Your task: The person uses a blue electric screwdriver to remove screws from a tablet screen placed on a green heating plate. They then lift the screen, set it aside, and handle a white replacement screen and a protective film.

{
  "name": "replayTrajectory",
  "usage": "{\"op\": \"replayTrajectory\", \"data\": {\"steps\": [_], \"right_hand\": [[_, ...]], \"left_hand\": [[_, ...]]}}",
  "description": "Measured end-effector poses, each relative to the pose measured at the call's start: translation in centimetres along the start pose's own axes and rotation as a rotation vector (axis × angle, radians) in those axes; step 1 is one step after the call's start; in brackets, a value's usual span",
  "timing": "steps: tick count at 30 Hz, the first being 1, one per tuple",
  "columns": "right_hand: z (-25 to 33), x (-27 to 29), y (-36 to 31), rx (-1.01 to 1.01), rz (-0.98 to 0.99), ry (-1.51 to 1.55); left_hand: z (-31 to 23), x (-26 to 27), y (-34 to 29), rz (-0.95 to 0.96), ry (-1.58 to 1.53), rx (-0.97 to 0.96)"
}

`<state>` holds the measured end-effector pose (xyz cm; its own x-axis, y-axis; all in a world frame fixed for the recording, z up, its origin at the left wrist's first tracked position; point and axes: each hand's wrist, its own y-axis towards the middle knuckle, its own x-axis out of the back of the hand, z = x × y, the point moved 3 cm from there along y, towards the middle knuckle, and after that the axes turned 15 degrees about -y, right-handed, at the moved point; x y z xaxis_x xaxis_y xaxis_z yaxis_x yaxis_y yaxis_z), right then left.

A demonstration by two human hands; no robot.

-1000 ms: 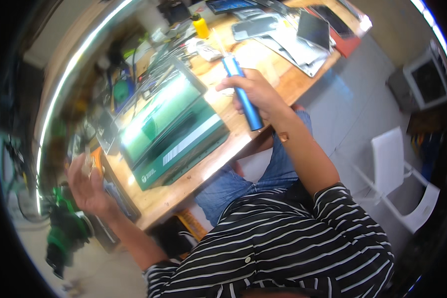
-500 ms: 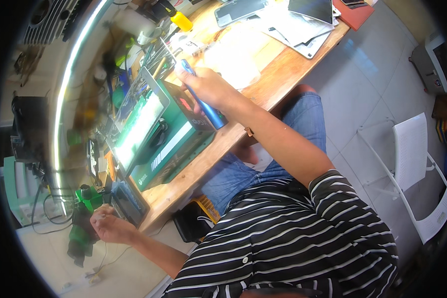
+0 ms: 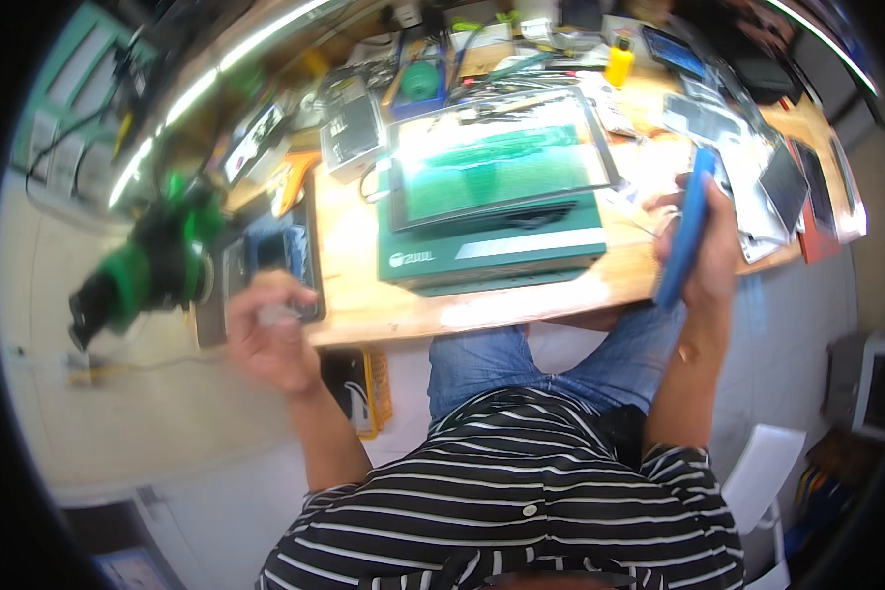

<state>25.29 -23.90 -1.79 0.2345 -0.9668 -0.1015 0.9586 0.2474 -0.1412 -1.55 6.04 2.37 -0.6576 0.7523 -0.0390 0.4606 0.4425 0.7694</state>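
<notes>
My right hand [image 3: 710,246] is closed round a blue stick-shaped tool [image 3: 691,221], held upright over the front right of the workbench. Motion blurs the tool, and its tip cannot be made out now. My left hand [image 3: 273,329] hovers over the bench's front left corner, fingers curled together round something small and pale that blur hides. Between my hands a green box [image 3: 423,258] lies on the bench. On top of it rests a dark-framed, glossy flat panel [image 3: 501,157], brightly lit and partly see-through.
A dark tray-like device [image 3: 310,265] lies beside my left hand, near a green and black clamp-like tool [image 3: 157,261]. Small tools and parts crowd the back of the wooden bench [image 3: 354,305]. A yellow bottle [image 3: 619,61] stands there; tablets and papers [image 3: 757,211] lie at right.
My view has turned toward the bench's right. My right hand has drawn back from beyond the box's end to its right side with the blue tool. My left hand stays closed.
</notes>
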Motion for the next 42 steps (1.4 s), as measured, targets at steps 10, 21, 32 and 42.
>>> {"op": "replayTrajectory", "data": {"steps": [10,21,32,42], "right_hand": [[0.3,-10.1,-12.4,-0.401,0.812,0.042],[-0.2,-11.9,-12.9,-0.451,0.765,-0.055],[-0.2,-11.5,-13.3,-0.492,0.734,-0.023],[-0.6,-11.5,-13.1,-0.506,0.754,0.023]], "left_hand": [[2.1,-2.5,-0.9,0.246,0.134,-0.068],[2.1,-5.3,-3.2,0.397,-0.151,0.128],[2.3,-5.9,-3.1,0.385,-0.164,0.137],[2.6,-6.0,-3.0,0.381,-0.196,0.156]]}}
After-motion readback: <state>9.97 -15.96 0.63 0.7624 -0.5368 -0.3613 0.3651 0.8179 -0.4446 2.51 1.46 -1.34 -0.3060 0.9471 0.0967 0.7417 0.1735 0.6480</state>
